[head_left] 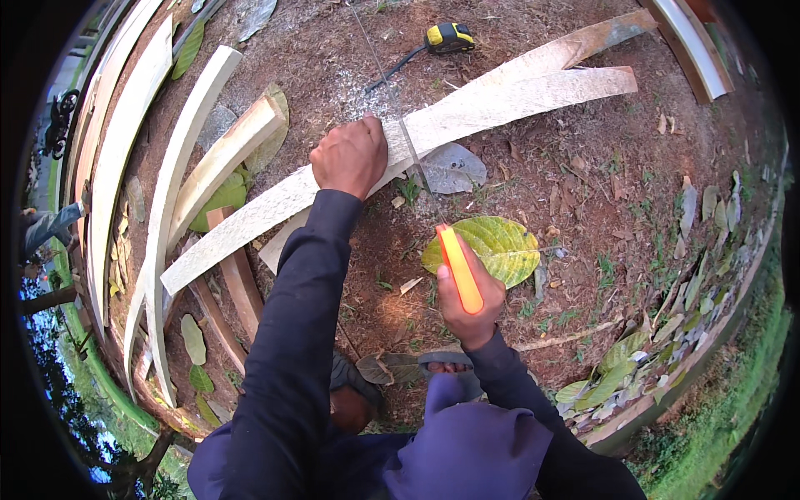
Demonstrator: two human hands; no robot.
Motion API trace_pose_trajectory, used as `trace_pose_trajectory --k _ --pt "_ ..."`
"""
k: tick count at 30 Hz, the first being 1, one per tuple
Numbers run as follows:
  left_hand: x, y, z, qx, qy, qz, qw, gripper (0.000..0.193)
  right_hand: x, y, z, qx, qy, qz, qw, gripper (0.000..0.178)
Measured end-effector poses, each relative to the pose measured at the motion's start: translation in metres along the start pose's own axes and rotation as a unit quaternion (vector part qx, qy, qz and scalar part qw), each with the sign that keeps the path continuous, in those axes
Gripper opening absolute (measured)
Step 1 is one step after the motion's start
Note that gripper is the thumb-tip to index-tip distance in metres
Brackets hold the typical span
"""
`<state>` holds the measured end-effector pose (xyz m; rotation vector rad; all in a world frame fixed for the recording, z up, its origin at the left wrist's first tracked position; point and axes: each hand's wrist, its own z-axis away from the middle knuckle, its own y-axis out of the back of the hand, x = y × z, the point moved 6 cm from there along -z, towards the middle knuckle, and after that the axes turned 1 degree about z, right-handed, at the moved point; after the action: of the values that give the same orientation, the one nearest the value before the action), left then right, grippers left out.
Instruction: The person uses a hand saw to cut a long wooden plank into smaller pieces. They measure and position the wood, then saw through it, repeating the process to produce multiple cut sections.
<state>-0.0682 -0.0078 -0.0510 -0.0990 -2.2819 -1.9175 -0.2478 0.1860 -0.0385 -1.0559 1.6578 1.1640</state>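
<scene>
My right hand (472, 292) is wrapped round the orange and yellow handle of a hand saw (414, 154). Its thin blade runs away from me and lies across a pale wooden plank (500, 102). Just left of the blade, my left hand (350, 157) presses down on that plank with its fingers curled over the far edge. The plank slants from lower left to upper right and rests on other timber. Pale sawdust (367, 100) is scattered on the soil beyond the cut line. Whether the blade has entered the wood I cannot tell.
Beyond the plank lies a black and yellow tape measure (450, 38). Several loose boards (187, 158) are stacked at the left, and a white-faced plank (696, 50) lies at the far right. A large yellow-green leaf (500, 250) sits under my right hand. My sandalled foot (450, 363) stands close by.
</scene>
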Motion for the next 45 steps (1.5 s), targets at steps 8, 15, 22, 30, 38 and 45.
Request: trace_pose_trajectory --k 8,15,22,30,38,45 --pt "0.011 0.003 0.005 0.02 -0.018 -0.001 1.0 0.052 0.003 -0.028 -0.077 0.018 -0.064 -0.07 0.995 0.042" --pt "0.003 0.0 0.01 -0.015 0.031 -0.001 0.999 0.053 -0.007 0.023 0.047 -0.04 -0.042 0.016 0.998 0.046" --pt "0.002 -0.001 0.004 0.007 -0.011 0.006 1.0 0.052 -0.003 -0.028 -0.066 0.022 -0.036 -0.047 0.998 0.041" --pt "0.002 -0.003 0.001 -0.079 0.035 0.015 0.996 0.051 -0.003 -0.008 -0.023 0.021 -0.041 -0.008 0.999 0.043" --pt "-0.001 0.001 0.008 -0.111 0.067 0.008 0.992 0.05 -0.002 0.026 0.051 -0.045 -0.04 0.02 0.998 0.046" --pt "0.004 -0.002 0.003 -0.09 0.025 0.023 0.995 0.052 0.008 -0.027 -0.06 0.007 -0.033 -0.029 0.999 0.045"
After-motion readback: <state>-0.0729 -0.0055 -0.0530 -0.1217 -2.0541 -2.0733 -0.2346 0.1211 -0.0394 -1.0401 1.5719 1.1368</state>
